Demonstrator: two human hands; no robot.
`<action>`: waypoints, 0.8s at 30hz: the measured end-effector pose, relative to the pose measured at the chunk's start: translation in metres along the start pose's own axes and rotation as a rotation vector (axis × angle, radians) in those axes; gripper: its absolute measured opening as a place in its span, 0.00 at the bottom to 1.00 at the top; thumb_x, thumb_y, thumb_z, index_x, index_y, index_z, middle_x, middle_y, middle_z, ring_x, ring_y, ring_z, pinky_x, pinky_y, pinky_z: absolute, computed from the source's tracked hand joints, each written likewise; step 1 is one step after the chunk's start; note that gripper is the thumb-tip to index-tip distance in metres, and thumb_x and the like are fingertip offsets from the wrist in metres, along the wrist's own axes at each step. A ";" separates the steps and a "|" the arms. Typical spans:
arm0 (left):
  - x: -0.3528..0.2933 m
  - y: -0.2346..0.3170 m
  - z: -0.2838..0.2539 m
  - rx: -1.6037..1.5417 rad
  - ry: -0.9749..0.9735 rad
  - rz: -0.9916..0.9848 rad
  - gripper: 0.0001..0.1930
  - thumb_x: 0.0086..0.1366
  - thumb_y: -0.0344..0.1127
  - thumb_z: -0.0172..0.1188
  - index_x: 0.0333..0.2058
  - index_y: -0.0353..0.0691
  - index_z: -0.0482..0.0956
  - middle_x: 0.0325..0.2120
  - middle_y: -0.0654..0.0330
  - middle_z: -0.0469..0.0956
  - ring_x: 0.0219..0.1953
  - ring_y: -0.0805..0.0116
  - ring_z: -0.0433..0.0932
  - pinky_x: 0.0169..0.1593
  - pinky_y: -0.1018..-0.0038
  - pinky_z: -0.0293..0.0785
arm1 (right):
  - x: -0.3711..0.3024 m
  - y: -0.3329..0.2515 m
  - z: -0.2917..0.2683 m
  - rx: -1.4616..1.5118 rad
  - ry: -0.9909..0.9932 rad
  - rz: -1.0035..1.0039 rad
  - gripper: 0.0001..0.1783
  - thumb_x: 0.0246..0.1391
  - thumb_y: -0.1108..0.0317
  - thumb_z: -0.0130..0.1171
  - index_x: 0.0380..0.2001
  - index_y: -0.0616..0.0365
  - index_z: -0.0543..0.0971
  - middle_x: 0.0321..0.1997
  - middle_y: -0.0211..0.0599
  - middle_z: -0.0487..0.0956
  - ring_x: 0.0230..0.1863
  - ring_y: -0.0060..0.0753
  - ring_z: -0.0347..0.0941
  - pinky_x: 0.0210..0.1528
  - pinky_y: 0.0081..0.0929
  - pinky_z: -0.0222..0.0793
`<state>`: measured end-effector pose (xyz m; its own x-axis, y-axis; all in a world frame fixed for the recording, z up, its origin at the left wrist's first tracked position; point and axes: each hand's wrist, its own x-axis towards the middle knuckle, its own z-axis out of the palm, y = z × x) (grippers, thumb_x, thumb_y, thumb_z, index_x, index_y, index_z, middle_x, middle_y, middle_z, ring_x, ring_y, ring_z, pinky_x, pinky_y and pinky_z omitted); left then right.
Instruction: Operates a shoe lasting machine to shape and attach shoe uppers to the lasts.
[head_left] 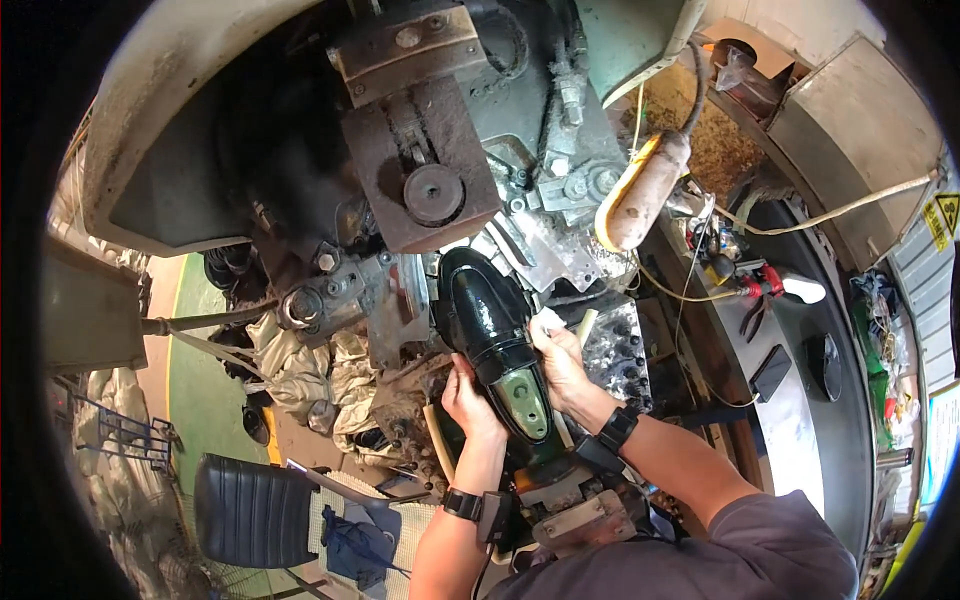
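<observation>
I am looking down at a glossy black leather shoe upper stretched sole-up over a greenish last (497,335), sitting in the middle of a heavy grey lasting machine (430,180). My left hand (468,397) is pinching the edge of the leather at the shoe's left side, and my right hand (560,362) is pressing on the right edge with a small white scrap under the fingers. I judge the polished leather to be slick and pliable at the margins, while the last inside is keeping it rigid, so the sides near the waist are the sensible place to hold. A cluttered dark workbench (800,400) is curving away on the right, and a black padded chair (255,510) is standing lower left.
</observation>
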<state>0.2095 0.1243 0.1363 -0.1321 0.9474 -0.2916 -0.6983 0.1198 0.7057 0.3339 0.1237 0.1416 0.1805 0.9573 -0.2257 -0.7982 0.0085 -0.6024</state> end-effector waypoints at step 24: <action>-0.012 0.021 0.015 0.087 0.030 -0.156 0.24 0.74 0.51 0.53 0.49 0.31 0.79 0.42 0.58 0.82 0.40 0.66 0.80 0.45 0.68 0.77 | -0.011 -0.008 0.012 -0.007 0.098 -0.020 0.11 0.64 0.66 0.61 0.45 0.61 0.81 0.41 0.30 0.83 0.36 0.21 0.78 0.37 0.23 0.77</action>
<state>0.2068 0.1202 0.1644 -0.0485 0.9061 -0.4203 -0.6489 0.2913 0.7029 0.3318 0.1168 0.1583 0.2517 0.9243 -0.2870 -0.7897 0.0247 -0.6130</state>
